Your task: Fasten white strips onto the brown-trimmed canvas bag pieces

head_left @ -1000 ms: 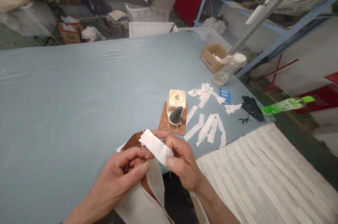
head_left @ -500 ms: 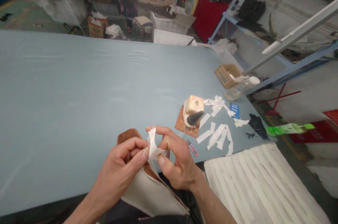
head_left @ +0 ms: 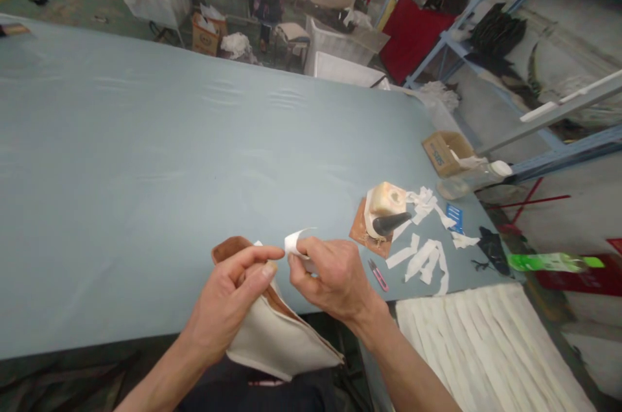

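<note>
A cream piece with a brown inner side, like a bag or sewn panel (head_left: 272,341), hangs over the table's front edge. My left hand (head_left: 228,295) is closed on its upper end, thumb and fingers pinching the edge. Just to the right, my right hand (head_left: 330,276) pinches a white paper strip (head_left: 293,242), which curls up between thumb and forefinger. The strip is apart from the left fingertips. A brown flap (head_left: 232,248) of the piece sticks out behind the left hand. Pink thread snips (head_left: 378,276) lie on the table right of my right hand.
A cream block with a dark handle (head_left: 386,211) stands on a brown pad (head_left: 362,230). White strips (head_left: 430,260) lie beside it. Farther right are a cardboard box (head_left: 440,153), a clear jar (head_left: 469,180) and a green bottle (head_left: 549,262). Pleated white fabric (head_left: 486,347) lies at lower right.
My right hand has moved away from the left, pulling the white strip off the cream piece's edge. The left hand stays on the piece. The view has shifted left.
</note>
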`<state>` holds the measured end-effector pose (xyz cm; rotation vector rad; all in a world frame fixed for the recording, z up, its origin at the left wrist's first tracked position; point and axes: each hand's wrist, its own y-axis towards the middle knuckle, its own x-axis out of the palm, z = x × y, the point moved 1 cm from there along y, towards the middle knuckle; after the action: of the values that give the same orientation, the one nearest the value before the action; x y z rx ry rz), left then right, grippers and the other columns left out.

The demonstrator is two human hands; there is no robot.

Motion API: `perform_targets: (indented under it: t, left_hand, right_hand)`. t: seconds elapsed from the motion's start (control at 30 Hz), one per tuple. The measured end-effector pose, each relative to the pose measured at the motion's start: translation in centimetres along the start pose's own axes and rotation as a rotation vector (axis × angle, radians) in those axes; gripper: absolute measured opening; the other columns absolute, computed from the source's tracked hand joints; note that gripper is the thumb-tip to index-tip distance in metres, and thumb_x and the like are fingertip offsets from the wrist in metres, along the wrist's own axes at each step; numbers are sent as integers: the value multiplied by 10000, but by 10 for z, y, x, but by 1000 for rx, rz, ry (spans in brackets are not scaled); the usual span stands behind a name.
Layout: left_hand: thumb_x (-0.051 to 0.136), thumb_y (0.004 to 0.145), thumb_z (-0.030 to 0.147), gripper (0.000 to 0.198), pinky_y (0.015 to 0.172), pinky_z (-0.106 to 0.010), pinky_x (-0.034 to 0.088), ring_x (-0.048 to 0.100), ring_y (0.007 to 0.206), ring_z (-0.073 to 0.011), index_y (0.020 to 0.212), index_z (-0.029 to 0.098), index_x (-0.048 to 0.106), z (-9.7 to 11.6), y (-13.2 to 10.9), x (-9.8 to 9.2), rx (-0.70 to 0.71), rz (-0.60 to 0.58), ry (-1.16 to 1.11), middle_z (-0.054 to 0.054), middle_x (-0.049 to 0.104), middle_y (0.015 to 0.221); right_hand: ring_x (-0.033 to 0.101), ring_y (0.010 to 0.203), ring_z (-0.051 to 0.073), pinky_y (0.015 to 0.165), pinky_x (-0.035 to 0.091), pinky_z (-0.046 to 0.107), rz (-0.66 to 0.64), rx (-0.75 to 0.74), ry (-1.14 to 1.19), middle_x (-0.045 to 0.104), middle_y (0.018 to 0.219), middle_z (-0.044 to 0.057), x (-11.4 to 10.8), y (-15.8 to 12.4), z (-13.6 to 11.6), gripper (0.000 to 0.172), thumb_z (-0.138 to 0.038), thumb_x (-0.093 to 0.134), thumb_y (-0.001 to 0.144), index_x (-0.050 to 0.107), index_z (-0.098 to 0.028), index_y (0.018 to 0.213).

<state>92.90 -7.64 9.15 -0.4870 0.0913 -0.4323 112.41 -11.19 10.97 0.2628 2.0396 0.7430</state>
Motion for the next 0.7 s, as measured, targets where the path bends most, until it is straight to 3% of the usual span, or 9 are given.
perform_targets:
  t: [0.17, 0.27, 0.4, 0.47, 0.6, 0.7]
  left_hand:
    - [812, 795, 777, 645, 595, -248, 427, 553, 620, -161, 980, 159, 794, -3, 1, 7, 52, 86, 57, -5, 655, 701]
    - [795, 842, 780, 626, 648, -268, 508, 619, 699, -193, 968, 167, 799, -3, -2, 22, 97, 64, -10, -39, 725, 787]
    - [780, 894, 791, 606, 642, -254, 520, 603, 679, -177, 897, 185, 764, -8, -6, 45, 130, 83, -113, -17, 692, 747]
    - [784, 899, 785, 601, 607, -240, 493, 562, 638, -159, 846, 189, 738, -13, -6, 55, 138, 98, -125, 1, 642, 698]
    - [763, 916, 777, 604, 525, -223, 409, 471, 564, -135, 818, 182, 725, -18, -11, 67, 154, 111, -100, 24, 554, 623]
    - [743, 939, 757, 604, 551, -230, 432, 506, 589, -145, 803, 169, 737, -16, -17, 72, 197, 74, -41, -6, 611, 658]
  right_hand:
    - [666, 518, 114, 550, 406, 282, -51, -74, -131, 770, 657, -36, 3, -5, 3, 308, -67, 502, 1054, 775, -195, 1118]
    - [642, 501, 125, 531, 400, 308, -91, -153, -129, 723, 619, -48, -2, -14, 7, 358, -53, 479, 1076, 779, -171, 1232]
    - [600, 481, 139, 514, 383, 342, -112, -220, -145, 667, 591, -52, -8, -29, 11, 303, -124, 511, 1137, 745, -120, 1330]
    - [621, 494, 146, 512, 395, 349, -91, -219, -126, 697, 619, -31, -12, -37, 14, 275, -210, 566, 1157, 729, -89, 1342]
    - [662, 533, 174, 528, 424, 345, -113, -208, -17, 767, 701, 17, -29, -50, 23, 388, -298, 566, 1162, 675, -78, 1463]
    - [724, 667, 196, 639, 543, 335, -113, -32, 200, 816, 853, 52, -54, -55, 37, 553, -499, 497, 1168, 617, -125, 1556]
